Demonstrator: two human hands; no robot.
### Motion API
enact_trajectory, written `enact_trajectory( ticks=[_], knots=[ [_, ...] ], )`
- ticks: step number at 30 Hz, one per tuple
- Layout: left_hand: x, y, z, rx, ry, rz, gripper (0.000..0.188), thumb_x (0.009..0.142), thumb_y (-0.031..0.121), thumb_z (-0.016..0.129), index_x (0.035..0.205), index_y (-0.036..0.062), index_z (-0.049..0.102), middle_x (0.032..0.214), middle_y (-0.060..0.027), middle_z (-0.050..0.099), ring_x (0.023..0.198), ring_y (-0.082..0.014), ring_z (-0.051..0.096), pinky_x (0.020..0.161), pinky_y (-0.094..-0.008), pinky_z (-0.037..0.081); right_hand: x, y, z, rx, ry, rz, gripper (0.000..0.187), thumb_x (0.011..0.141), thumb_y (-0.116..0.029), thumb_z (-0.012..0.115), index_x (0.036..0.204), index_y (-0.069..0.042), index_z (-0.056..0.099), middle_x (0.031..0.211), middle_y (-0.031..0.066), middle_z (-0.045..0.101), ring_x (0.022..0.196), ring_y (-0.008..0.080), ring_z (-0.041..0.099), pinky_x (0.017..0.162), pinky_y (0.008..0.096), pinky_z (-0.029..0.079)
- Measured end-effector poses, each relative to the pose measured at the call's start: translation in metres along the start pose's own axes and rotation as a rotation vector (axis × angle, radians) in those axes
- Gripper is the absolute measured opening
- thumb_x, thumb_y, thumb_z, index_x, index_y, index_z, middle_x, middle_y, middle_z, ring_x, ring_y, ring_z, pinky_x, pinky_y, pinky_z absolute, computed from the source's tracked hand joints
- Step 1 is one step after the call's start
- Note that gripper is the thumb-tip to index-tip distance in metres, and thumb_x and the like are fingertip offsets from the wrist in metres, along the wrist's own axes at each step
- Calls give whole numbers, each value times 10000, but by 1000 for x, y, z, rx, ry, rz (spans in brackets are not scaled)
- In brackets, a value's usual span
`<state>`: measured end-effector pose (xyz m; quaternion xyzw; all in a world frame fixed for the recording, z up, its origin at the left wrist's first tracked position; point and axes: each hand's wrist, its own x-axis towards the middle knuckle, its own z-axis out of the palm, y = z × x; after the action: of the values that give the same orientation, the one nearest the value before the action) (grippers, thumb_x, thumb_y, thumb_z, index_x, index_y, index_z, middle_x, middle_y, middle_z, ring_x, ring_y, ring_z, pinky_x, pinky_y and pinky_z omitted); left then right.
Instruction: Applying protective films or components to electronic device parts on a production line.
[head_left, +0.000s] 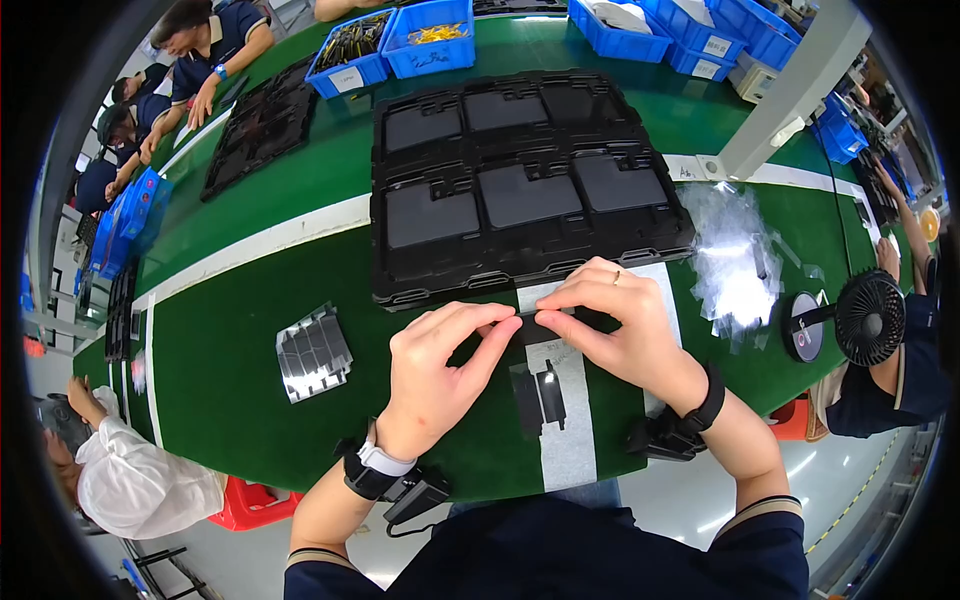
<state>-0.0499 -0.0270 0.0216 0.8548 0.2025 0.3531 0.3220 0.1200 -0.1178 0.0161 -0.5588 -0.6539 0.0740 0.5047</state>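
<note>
Over the near edge of the table, my left hand [438, 368] pinches one end of a thin black piece [528, 324] between thumb and forefinger. The same piece has its other end in the thumb and fingertips of my right hand [628, 322]. Its exact kind is too small to tell. Just below it, black adhesive-like strips [552, 398] lie on a white paper strip [572, 455] on the green table. Beyond my fingers stands a large black tray [500, 262] with dark flat panels [432, 212] in its recesses.
A sheet of black-and-silver strips [314, 352] lies to the left. On the right are a pile of clear film [738, 265], a black fan [868, 318] and a grey post [790, 95]. Blue bins [430, 55] line the back. Other people sit around the table.
</note>
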Motion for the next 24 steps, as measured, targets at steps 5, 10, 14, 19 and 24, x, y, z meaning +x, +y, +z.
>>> enact_trajectory(
  ticks=[5, 10, 14, 19, 24],
  knots=[
    [4, 1, -1, 16, -23, -12, 116, 719, 10, 692, 823, 20, 643, 740, -69, 649, 621, -153, 609, 561, -235, 469, 2, 0, 2, 90, -35, 107, 111, 692, -58, 711, 767, -34, 633, 702, 53, 631, 631, 197, 562, 566, 281, 442],
    [7, 2, -3, 2, -56, 7, 103, 720, 11, 687, 810, 24, 639, 741, -66, 648, 635, -154, 611, 559, -233, 465, 6, -1, -2, 165, -110, 170, 91, 708, -63, 697, 760, -36, 627, 698, 44, 629, 645, 167, 572, 554, 257, 428],
    [6, 0, -3, -45, -81, -51, 107, 735, 12, 679, 835, 25, 642, 768, -64, 652, 663, -146, 616, 589, -233, 476, 1, 1, -2, 185, -129, 170, 155, 716, -11, 680, 862, -21, 631, 733, 55, 625, 641, 147, 574, 584, 234, 450],
    [2, 2, 8, -550, -94, -394, 181, 838, 121, 631, 917, -38, 594, 804, -80, 660, 719, -115, 631, 640, -224, 490, -4, -3, -2, 241, -123, 282, 348, 746, -4, 663, 1079, -38, 567, 667, 27, 587, 583, 74, 545, 568, 200, 441],
    [-1, 0, 4, -629, -329, -534, 173, 876, 123, 581, 902, -47, 595, 748, -58, 647, 650, -96, 619, 615, -216, 480, -6, -7, -5, 438, -56, 416, 395, 768, 30, 650, 1141, -8, 527, 725, 2, 605, 717, 46, 587, 670, 187, 472]
  ],
)
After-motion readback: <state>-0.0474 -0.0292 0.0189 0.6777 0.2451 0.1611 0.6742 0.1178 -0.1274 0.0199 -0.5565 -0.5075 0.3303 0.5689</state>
